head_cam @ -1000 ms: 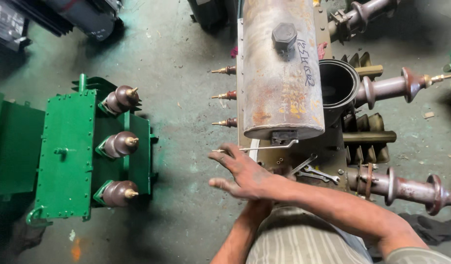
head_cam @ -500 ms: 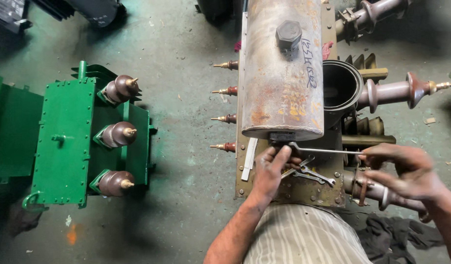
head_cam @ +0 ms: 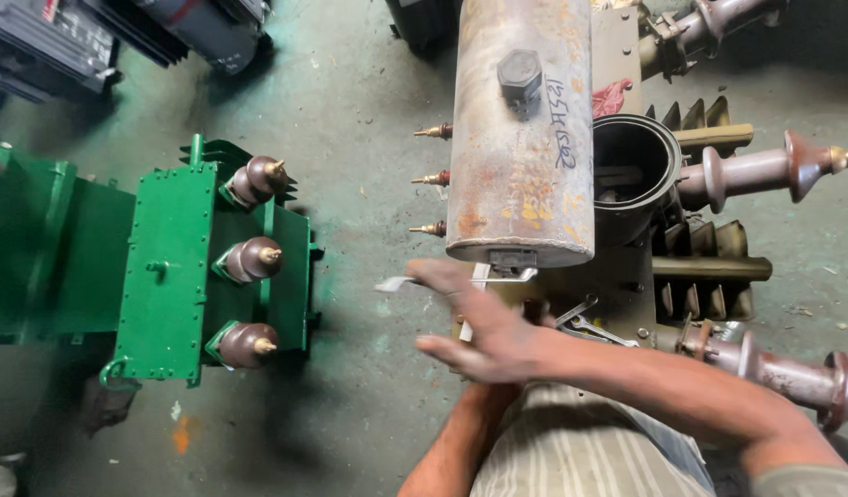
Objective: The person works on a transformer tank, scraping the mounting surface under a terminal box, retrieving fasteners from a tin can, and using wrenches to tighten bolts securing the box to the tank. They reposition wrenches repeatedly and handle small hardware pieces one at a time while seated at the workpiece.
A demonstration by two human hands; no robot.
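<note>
Nearest the camera is the person's striped grey-and-white shirt (head_cam: 571,451), with both forearms rising from it. The right hand (head_cam: 484,327) reaches across the body toward the left, blurred by motion, fingers spread flat and released, gripping nothing; it hovers over the near edge of the rusty grey transformer lid plate (head_cam: 617,294), likely because that is where the work sits. The left hand is hidden beneath the right forearm, only its bare forearm (head_cam: 451,442) showing, so I cannot tell whether its fingers are closed

Just beside the right hand lie shiny steel open-ended spanners (head_cam: 594,327), resting flat on the plate within easy reach, and a thin white strip (head_cam: 479,276) pokes out under the end of the long rusted cylindrical steel tank (head_cam: 520,129), which lies on its side above the plate. To the right, brown ribbed porcelain insulators (head_cam: 764,175) jut outward beside a round open black port (head_cam: 631,166)

Farther left, well apart on the stained green concrete floor (head_cam: 359,120), stands a bright green painted transformer box (head_cam: 184,267) with three brown bushings on top
</note>
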